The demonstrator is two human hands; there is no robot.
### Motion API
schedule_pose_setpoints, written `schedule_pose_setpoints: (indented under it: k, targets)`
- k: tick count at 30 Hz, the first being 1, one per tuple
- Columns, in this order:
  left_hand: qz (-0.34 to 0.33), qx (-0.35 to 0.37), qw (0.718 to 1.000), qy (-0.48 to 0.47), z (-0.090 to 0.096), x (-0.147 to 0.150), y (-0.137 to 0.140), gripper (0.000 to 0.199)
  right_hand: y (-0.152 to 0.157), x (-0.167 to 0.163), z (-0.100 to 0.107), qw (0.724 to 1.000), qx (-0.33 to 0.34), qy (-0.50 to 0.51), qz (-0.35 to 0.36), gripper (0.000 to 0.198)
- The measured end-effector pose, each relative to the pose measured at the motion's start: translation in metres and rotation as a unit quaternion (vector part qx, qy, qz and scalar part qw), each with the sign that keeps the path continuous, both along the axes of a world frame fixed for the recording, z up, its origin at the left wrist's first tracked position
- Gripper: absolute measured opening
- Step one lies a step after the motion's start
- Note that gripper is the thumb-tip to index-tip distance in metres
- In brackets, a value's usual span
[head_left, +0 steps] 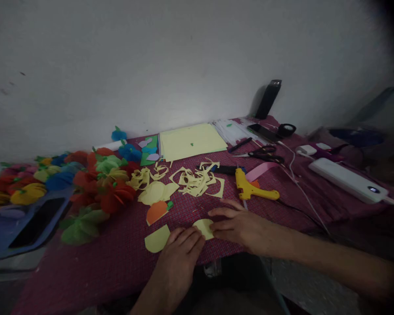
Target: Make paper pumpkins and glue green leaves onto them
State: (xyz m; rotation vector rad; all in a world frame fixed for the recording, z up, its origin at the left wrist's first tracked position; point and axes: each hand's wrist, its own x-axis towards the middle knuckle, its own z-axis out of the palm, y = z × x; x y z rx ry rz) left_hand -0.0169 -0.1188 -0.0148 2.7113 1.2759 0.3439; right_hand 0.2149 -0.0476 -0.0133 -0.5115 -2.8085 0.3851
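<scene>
A small pale-yellow paper cutout (204, 228) lies near the table's front edge between my hands. The fingers of my left hand (184, 249) are close together and press on its left edge; the thumb is hidden. My right hand (231, 224) touches the right edge with its fingertips, fingers spread and the index finger lifted. Beside my left hand lies a pale-yellow piece with a rounded edge (156, 240), partly covered by the hand. Just beyond sits an orange folded paper shape (156, 212) with a green tip. Rounded yellow cutouts (154, 193) are heaped behind it.
Yellow paper scraps (197, 181) lie mid-table. A yellow glue gun (254, 188), scissors (265, 154) and a white power bank (348, 179) with cables are on the right. Colourful paper pumpkins (118, 194) crowd the left near a dark phone (37, 222). Yellow sheets (193, 142) lie behind.
</scene>
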Motion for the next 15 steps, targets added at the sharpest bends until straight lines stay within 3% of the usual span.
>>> schedule_pose_setpoints:
  k: [5, 10, 15]
  targets:
    - [0.021, -0.018, 1.0, 0.01, -0.004, 0.001, 0.0, 0.032, 0.001, -0.005, -0.005, 1.0, 0.025, -0.009, 0.01, 0.015]
    - [0.022, -0.015, 0.999, 0.025, -0.003, 0.002, 0.0, 0.031, 0.001, -0.007, 0.003, 0.999, 0.039, -0.029, 0.018, 0.014]
    - [0.019, -0.021, 0.999, 0.043, -0.003, 0.004, -0.001, 0.032, -0.004, -0.011, 0.001, 0.999, 0.024, -0.035, 0.026, 0.019]
